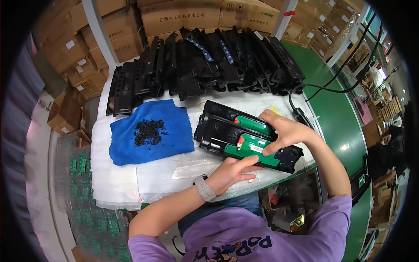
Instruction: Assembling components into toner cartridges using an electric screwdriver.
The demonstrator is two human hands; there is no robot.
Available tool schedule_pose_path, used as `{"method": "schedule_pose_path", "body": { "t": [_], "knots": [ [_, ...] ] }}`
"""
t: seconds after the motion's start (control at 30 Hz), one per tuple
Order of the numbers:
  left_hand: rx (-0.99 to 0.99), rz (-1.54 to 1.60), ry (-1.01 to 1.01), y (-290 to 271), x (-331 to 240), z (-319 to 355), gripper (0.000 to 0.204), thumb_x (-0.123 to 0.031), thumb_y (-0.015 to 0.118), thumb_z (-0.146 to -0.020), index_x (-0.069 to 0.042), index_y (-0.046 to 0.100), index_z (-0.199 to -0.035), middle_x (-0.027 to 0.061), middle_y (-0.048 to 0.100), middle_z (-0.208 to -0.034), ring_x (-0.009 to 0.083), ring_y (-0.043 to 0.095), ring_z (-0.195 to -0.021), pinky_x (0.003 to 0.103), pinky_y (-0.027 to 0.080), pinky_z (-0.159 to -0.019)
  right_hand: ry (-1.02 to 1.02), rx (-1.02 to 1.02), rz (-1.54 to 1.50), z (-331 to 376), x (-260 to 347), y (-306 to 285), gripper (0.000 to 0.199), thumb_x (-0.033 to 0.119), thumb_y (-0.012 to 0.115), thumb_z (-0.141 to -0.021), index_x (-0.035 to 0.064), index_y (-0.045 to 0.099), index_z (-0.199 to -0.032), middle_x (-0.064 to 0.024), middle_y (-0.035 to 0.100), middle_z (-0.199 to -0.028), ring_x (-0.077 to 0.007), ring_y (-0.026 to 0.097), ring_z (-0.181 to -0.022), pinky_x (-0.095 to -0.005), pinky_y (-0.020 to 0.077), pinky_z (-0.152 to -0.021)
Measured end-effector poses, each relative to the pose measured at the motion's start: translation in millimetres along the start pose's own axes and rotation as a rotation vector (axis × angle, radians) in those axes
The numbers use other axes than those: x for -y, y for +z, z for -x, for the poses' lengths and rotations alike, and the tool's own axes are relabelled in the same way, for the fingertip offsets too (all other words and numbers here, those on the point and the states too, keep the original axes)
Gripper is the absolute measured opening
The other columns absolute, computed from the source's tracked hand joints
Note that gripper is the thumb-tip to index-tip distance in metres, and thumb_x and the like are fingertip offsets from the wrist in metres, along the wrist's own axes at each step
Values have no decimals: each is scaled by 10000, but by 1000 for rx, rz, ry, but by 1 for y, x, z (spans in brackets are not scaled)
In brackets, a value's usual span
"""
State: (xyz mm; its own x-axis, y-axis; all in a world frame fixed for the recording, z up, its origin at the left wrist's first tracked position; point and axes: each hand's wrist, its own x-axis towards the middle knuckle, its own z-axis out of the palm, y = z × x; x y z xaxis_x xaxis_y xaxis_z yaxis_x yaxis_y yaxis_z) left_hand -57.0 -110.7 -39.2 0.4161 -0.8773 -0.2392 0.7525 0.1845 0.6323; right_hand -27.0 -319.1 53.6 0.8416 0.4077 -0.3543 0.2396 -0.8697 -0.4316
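Note:
On the white-covered table in front of me lies a black plastic housing (pixel 216 125). I cannot tell whether it is one piece or two side by side. A near green circuit board (pixel 245 146) and a far green circuit board (pixel 255 125) lie in it, each with a red-orange part at its left end. My left hand (pixel 231 173) grips the near edge, its thumb on the near board and its other fingers lower down. My right hand (pixel 286 130) spans the housing's right part, thumb on the near board and fingers toward the far edge. Its grip is partly hidden.
Small black screws (pixel 149 132) lie heaped on a blue cloth (pixel 122 148) to the left. Black plastic housings (pixel 192 83) are piled along the back. A black cable (pixel 323 86) runs in from the right. Bagged green boards (pixel 98 209) stand at lower left; cardboard boxes (pixel 174 19) stack behind.

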Motion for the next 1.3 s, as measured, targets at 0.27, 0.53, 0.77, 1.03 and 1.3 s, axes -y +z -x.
{"method": "schedule_pose_path", "body": {
  "t": [0.27,0.53,0.77,1.03,1.3],
  "knots": [
    [0,107,3,-7,6,0,604,-470,501,-880,-52,370,-1297,114,489,-1227,205,500,-1118,366,414,-925,13,181,-479,7,7,5,947,186,823,-565,7,289,-1326,-145,515,-1164,-204,496,-1065,-293,388,-913],
    [-26,-310,-71,-2,-5,4,704,-601,237,-904,-39,344,-1313,144,537,-1182,233,586,-1008,343,498,-838,24,-129,-909,36,13,52,995,169,806,-588,44,221,-1382,-124,466,-1225,-205,448,-1130,-302,353,-964],
    [-287,-808,246,-21,-22,10,753,-601,168,-907,18,570,-759,95,605,-593,135,570,-485,237,429,-441,-19,-304,-1613,42,36,83,892,111,684,-731,99,123,-1424,-140,388,-1304,-214,442,-1160,-321,394,-943],
    [-257,-429,584,-3,-37,18,477,-406,337,-933,-15,509,-721,104,557,-565,164,521,-499,260,427,-517,28,-502,-1995,90,-17,160,728,311,653,-656,28,415,-1283,-138,583,-1076,-256,601,-914,-368,497,-817],
    [356,-586,926,69,-28,107,320,-221,534,-821,79,638,-867,164,635,-724,290,627,-683,364,496,-613,215,-1590,-1609,209,-83,99,409,351,601,-789,41,579,-1055,-100,625,-926,-199,609,-819,-306,504,-749]
  ]
}}
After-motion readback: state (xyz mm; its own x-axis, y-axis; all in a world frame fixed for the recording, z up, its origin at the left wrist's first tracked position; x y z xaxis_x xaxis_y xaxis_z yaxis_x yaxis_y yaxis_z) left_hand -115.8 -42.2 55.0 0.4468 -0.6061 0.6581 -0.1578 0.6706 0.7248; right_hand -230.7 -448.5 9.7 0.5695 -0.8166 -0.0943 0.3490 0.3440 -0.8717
